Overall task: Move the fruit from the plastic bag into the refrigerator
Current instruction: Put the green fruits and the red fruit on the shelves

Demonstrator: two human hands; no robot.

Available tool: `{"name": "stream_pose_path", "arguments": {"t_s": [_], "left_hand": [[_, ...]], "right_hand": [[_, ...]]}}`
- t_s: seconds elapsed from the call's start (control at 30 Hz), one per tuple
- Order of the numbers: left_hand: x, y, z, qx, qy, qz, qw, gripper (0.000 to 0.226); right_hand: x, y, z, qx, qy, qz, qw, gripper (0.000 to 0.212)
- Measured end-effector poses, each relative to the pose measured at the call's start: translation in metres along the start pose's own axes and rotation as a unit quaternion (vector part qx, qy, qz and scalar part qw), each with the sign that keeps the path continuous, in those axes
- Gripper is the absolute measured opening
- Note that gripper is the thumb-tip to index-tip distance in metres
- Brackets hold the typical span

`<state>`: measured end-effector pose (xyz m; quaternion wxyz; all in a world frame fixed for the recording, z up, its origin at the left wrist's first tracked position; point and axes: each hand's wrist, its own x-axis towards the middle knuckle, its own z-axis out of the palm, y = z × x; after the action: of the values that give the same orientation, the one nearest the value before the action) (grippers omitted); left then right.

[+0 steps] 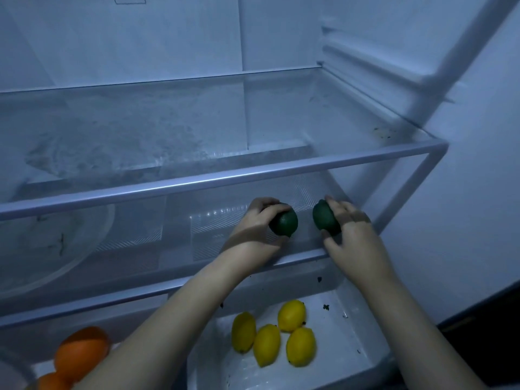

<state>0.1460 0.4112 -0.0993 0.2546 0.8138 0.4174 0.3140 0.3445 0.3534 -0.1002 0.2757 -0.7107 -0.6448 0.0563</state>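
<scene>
1. Two dark green fruits are out on the lower shelf (135, 295) of the open refrigerator (140, 38), one in each of the person's hands.
2. The left hand (253, 229) has its fingers curled over the top of the left green fruit (284, 224), with the thumb tucked under the near side, so it grips the fruit firmly.
3. The right hand (356, 237) wraps the right green fruit (323, 218) the same way: fingers draped over the far side, thumb pressing the near side.
4. Both green fruits sit near each other but apart, towards the right end of the lower shelf, low against its ribbed surface. I cannot tell whether they touch it.
5. Above them, the upper glass shelf (225, 175) runs across the refrigerator, its glass smudged and cloudy.
6. Below the hands, four yellow lemons (291, 315) lie clustered in the white drawer (346, 333), touching or just beside one another.
7. At the lower left, oranges (81, 350) are stacked, partly hidden behind the left forearm.
</scene>
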Motion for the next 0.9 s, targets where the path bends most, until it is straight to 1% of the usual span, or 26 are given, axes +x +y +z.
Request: {"name": "stream_pose_path", "arguments": {"t_s": [0.2, 0.3, 0.43, 0.63, 0.77, 0.9], "left_hand": [[-0.005, 0.004, 0.000, 0.020, 0.008, -0.004, 1.000, 0.055], [-0.011, 0.006, -0.002, 0.047, -0.004, -0.012, 0.999, 0.061], [-0.020, 0.015, -0.010, 0.064, -0.016, -0.031, 0.997, 0.069], [-0.042, 0.040, -0.024, 0.099, 0.029, -0.026, 0.994, 0.062], [-0.062, 0.060, -0.031, 0.121, 0.073, -0.012, 0.990, 0.054], [-0.092, 0.088, -0.037, 0.162, 0.097, -0.009, 0.982, 0.052]], "right_hand": [[0.000, 0.000, -0.002, 0.007, -0.008, -0.005, 1.000, 0.067], [-0.003, -0.002, -0.004, 0.011, -0.012, -0.011, 1.000, 0.068], [-0.010, -0.010, -0.013, 0.014, 0.005, -0.026, 1.000, 0.064], [-0.025, -0.024, -0.028, 0.028, 0.024, -0.064, 0.997, 0.061], [-0.037, -0.031, -0.038, 0.045, 0.030, -0.104, 0.993, 0.055], [-0.058, -0.038, -0.051, 0.060, 0.021, -0.142, 0.988, 0.057]]}}
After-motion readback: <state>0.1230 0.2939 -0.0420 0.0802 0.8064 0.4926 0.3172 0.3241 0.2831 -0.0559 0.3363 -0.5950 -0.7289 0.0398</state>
